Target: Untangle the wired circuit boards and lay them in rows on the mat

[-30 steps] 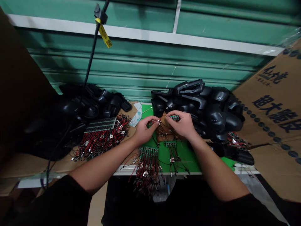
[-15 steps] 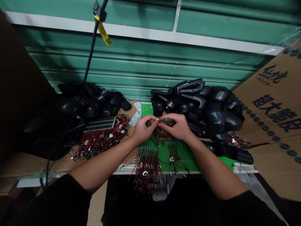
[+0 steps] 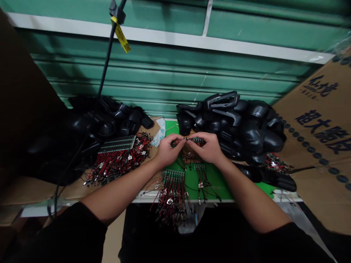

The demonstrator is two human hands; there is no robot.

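Note:
Both hands meet over the green mat (image 3: 219, 182), fingertips almost touching. My left hand (image 3: 170, 149) pinches one side of a small dark part with thin wires (image 3: 187, 138); its exact kind is too small to make out. From the other side my right hand (image 3: 207, 148) pinches the same part, thumb and forefinger closed. Behind the right fingers shows a strip of small green circuit boards (image 3: 197, 140). Nearer me lie a wired circuit board panel (image 3: 174, 176), its red and black leads hanging over the table edge, and a smaller wired board strip (image 3: 199, 167).
Black plastic shells are heaped at the right (image 3: 246, 124) and left (image 3: 120, 118). A pile of red-wired boards (image 3: 117, 160) lies left of my forearm. A black cable (image 3: 106, 62) with a yellow tag hangs at the left. A printed cardboard box (image 3: 320, 146) stands at the right.
The small part between my fingertips looks slightly turned, and the fingers have shifted a little around it. Otherwise the arms and the piles stay where they were.

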